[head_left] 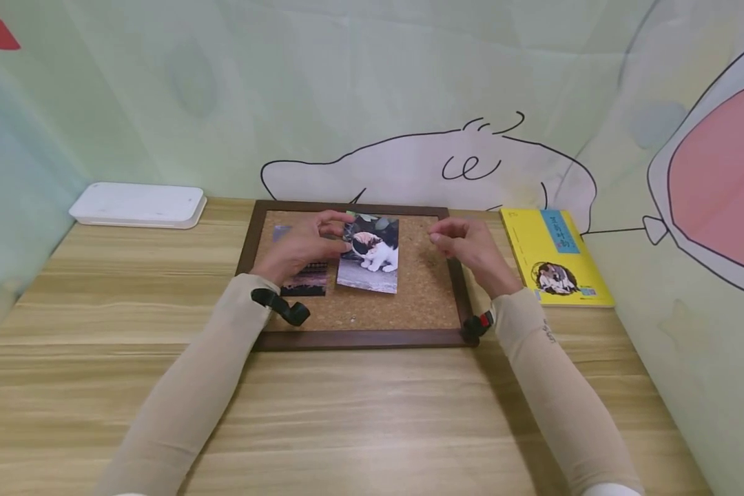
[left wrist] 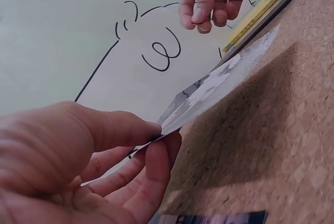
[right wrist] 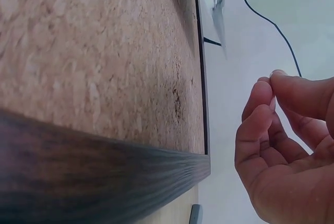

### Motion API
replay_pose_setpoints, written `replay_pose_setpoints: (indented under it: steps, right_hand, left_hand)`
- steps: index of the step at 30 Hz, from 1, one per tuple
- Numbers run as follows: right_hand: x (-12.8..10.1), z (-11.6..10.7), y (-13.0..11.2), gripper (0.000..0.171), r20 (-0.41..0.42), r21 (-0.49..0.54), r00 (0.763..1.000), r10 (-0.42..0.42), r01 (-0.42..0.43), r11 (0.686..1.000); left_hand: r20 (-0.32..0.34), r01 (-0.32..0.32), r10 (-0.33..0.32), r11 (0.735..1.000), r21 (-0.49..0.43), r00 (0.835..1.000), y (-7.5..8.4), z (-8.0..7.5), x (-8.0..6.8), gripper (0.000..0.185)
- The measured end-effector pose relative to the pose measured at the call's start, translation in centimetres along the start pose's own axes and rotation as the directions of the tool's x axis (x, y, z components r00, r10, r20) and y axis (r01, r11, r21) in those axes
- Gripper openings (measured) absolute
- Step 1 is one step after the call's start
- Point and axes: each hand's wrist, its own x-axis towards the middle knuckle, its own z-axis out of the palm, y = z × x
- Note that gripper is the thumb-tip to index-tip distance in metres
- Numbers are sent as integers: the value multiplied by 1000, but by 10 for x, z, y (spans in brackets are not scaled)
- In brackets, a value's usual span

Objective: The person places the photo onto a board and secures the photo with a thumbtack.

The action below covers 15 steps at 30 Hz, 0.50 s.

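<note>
My left hand (head_left: 310, 244) pinches the left edge of a photo of a black-and-white kitten (head_left: 375, 258) between thumb and fingers. The photo tilts over the cork board (head_left: 421, 303), casting a shadow on it in the left wrist view. A second, darker photo (head_left: 304, 281) lies on the board, partly behind my left hand and wrist. Over the board's right side, my right hand (head_left: 468, 246) has thumb and fingertips pressed together. A small pale sliver (right wrist: 273, 104) shows between those fingers; I cannot tell what it is. A tiny clear object (head_left: 353, 318) sits low on the cork.
The board's dark wooden frame (head_left: 359, 339) lies on the wood-grain table (head_left: 359, 413). To its right is a yellow book (head_left: 558, 262) with a cat picture. A white flat case (head_left: 138, 205) stands at the back left. A printed cloth backdrop (head_left: 372, 103) rises behind the table.
</note>
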Motion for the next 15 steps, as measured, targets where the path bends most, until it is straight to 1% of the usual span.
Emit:
replay_pose_setpoints:
  steps: [8, 13, 15]
  right_hand:
    - [2, 1, -2, 20, 9, 26, 1000, 9, -9, 1000]
    - [3, 2, 0, 20, 18, 46, 1000, -1, 1, 999]
    - [4, 2, 1, 19, 20, 40, 1000, -9, 8, 999]
  left_hand:
    - [-8, -18, 18, 999, 29, 1000, 1, 14, 5, 54]
    - [-11, -32, 32, 999, 25, 999, 0, 24, 10, 53]
    - [-16, -41, 41, 999, 21, 999, 0, 29, 12, 53]
